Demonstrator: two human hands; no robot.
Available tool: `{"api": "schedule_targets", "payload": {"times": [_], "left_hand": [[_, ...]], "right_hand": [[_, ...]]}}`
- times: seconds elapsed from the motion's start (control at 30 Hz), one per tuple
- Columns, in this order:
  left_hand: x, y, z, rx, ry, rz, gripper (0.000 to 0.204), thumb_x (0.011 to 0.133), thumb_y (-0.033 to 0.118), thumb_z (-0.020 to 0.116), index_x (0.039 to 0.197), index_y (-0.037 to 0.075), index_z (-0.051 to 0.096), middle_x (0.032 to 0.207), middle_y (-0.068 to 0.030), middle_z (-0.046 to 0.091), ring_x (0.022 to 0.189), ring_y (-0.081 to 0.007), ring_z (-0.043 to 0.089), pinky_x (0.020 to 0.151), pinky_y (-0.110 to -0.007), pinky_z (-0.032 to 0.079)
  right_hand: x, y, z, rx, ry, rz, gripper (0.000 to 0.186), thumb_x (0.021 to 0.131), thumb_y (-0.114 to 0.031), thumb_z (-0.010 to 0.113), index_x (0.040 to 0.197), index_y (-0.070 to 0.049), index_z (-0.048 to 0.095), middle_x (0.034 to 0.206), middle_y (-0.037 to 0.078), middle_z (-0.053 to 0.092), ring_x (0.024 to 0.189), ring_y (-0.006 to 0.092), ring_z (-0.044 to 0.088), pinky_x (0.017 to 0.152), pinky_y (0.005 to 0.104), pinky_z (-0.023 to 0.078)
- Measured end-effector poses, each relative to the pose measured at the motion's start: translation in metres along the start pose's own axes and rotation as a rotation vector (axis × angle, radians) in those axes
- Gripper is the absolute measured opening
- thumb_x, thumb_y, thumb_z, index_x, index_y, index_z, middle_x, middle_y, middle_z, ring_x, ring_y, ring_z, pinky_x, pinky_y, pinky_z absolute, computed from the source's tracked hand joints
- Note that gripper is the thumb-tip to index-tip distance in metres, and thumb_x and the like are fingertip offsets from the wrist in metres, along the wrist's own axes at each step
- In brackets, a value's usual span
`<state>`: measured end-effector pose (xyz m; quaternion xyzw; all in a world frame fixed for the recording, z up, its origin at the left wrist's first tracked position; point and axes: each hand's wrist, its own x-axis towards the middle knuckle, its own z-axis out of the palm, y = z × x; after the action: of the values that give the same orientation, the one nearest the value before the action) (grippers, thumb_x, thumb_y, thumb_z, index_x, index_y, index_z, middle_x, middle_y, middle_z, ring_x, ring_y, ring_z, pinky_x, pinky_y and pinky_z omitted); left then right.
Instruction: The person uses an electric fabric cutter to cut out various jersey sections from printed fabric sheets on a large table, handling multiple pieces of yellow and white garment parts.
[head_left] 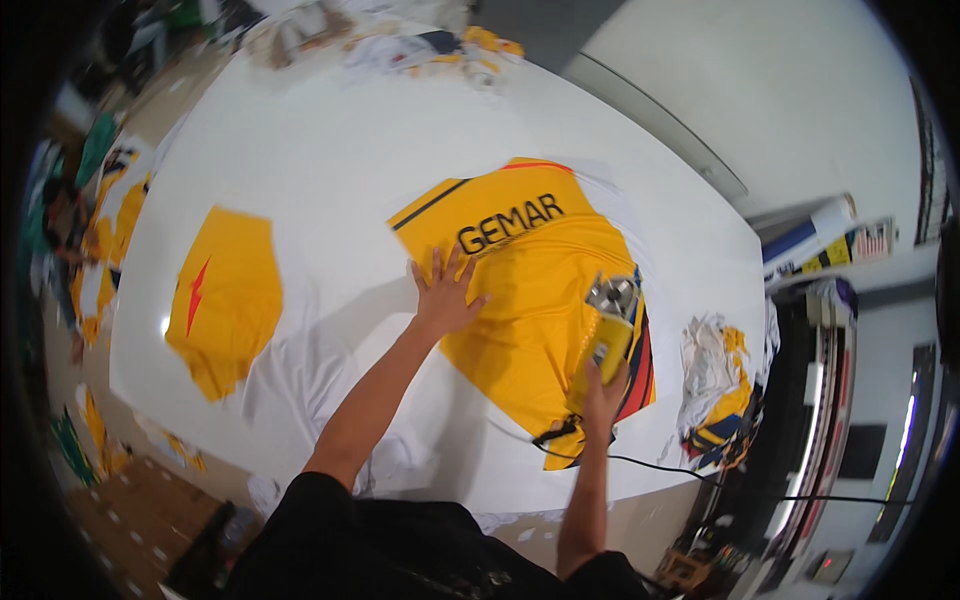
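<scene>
Yellow fabric panel, curved-edged and wrinkled, on smooth white tabletop, under wide-spread left hand; yellow cylindrical power tool with metal head, in grip of right hand.

Garment workshop, corded cutter, worktable, fabric heaps

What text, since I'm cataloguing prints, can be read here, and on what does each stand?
Yellow fabric under the left hand: one big dark word, legible, not copied here.
Yellow corded tool: label too small to read.
Red-and-white item at right: marks too small to read.
Small panel, lower right: red marks too blurred to read.
</scene>
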<state>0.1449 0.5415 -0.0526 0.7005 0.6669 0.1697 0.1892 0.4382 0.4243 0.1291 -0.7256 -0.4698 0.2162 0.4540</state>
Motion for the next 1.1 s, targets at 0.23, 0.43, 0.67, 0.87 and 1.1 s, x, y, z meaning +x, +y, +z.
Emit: {"api": "schedule_targets", "payload": {"times": [0.23, 0.43, 0.67, 0.87, 1.1], "left_hand": [[0.182, -0.091, -0.065, 0.713, 0.190, -0.245, 0.099, 0.094, 0.077, 0.053, 0.168, 0.016, 0.032, 0.175, -0.0164, 0.026, 0.162, -0.0412, 0.017, 0.118, -0.083, 0.007], [0.045, 0.084, 0.004, 0.288, -0.145, 0.068, 0.107, 0.087, 0.071, 0.069, 0.172, 0.024, 0.023, 0.179, -0.0178, 0.009, 0.163, -0.0483, 0.007, 0.115, -0.087, 0.007], [-0.147, -0.003, -0.115, 0.296, -0.501, 0.146, 0.135, 0.061, 0.052, 0.096, 0.172, 0.028, 0.022, 0.179, -0.0201, 0.005, 0.162, -0.0517, 0.002, 0.122, -0.079, 0.000], [-0.204, -0.007, -0.119, 0.028, -0.347, 0.366, 0.139, 0.057, 0.047, 0.099, 0.172, 0.031, 0.022, 0.179, -0.0190, 0.003, 0.162, -0.0516, 0.002, 0.120, -0.081, 0.003], [-0.261, -0.015, -0.093, 0.197, -0.603, 0.391, 0.138, 0.058, 0.056, 0.096, 0.171, 0.029, 0.023, 0.179, -0.0167, 0.004, 0.163, -0.0498, 0.002, 0.120, -0.082, 0.003]], "right_hand": [[0.007, 0.064, -0.182, -0.007, 0.089, 0.330, 0.053, 0.100, -0.019, 0.070, 0.141, -0.001, 0.042, 0.103, 0.015, 0.064, 0.073, 0.0217, 0.071, 0.056, 0.0359, 0.061], [-0.013, 0.106, -0.168, 0.125, 0.055, 0.404, 0.057, 0.097, -0.015, 0.070, 0.144, 0.000, 0.041, 0.100, 0.014, 0.065, 0.073, 0.0187, 0.068, 0.058, 0.0344, 0.061], [-0.157, 0.083, -0.168, -0.204, -0.217, 0.267, 0.067, 0.094, -0.017, 0.076, 0.145, 0.009, 0.042, 0.110, 0.030, 0.072, 0.101, 0.0385, 0.074, 0.089, 0.0455, 0.057], [-0.305, 0.044, -0.136, -0.339, -0.295, 0.303, 0.071, 0.091, -0.022, 0.077, 0.146, 0.006, 0.041, 0.115, 0.035, 0.069, 0.109, 0.0525, 0.070, 0.089, 0.0513, 0.057], [-0.441, 0.004, -0.094, -0.428, -0.345, 0.343, 0.074, 0.093, -0.026, 0.075, 0.150, 0.004, 0.040, 0.118, 0.035, 0.068, 0.109, 0.0545, 0.067, 0.090, 0.0546, 0.057]]}}
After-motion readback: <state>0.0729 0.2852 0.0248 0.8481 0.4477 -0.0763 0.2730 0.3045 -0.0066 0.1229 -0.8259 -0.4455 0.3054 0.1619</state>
